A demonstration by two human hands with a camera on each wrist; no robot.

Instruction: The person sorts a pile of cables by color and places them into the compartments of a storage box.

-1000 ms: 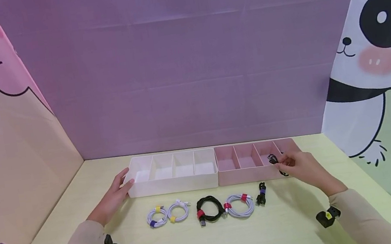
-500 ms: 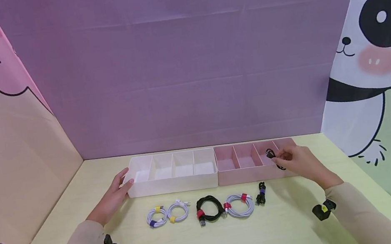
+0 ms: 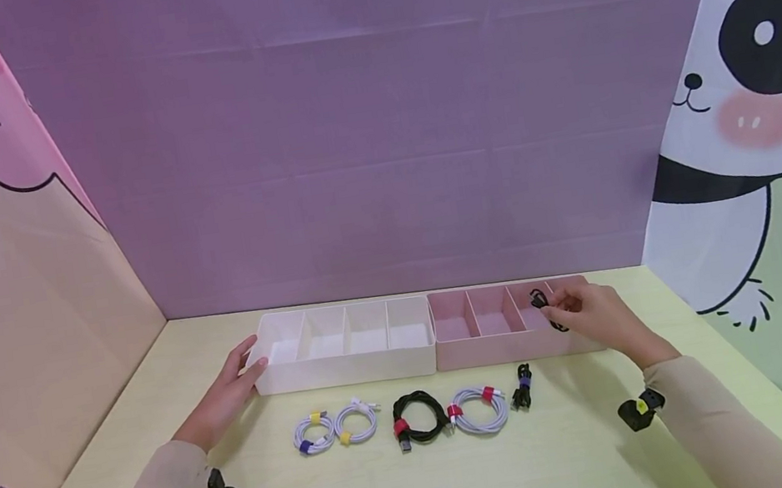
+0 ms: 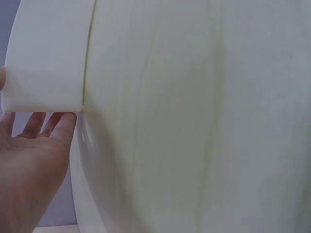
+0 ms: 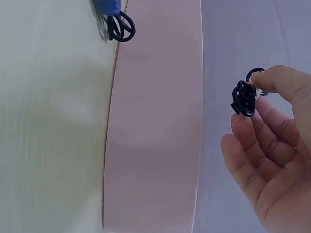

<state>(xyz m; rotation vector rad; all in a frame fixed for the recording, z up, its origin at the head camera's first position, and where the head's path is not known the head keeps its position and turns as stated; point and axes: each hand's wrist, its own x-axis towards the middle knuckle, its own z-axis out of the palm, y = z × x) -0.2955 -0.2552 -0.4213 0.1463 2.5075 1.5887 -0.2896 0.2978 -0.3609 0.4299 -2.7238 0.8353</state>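
Note:
My left hand (image 3: pixel 230 386) grips the left end of a white divided box (image 3: pixel 349 371); in the left wrist view its fingers (image 4: pixel 60 126) lie against the end wall and the thumb is at the rim. My right hand (image 3: pixel 595 319) pinches a small bundled black cable (image 3: pixel 540 299) between thumb and fingers, above the right part of a pink divided box (image 3: pixel 498 349). In the right wrist view this black cable (image 5: pixel 244 98) hangs at the fingertips, off the pink wall (image 5: pixel 155 121). The hand hides part of the rightmost compartment.
In front of the boxes lie two small white cable coils (image 3: pixel 313 435) (image 3: pixel 355 424), a black coil with a red tie (image 3: pixel 419 418), a larger white coil with red ties (image 3: pixel 478 412) and a black cable bundle with a purple tie (image 3: pixel 523 387). Printed cloth walls surround the table.
My right hand has lifted slightly and shifted a little left, carrying the black cable over the pink box. The left hand stays in place.

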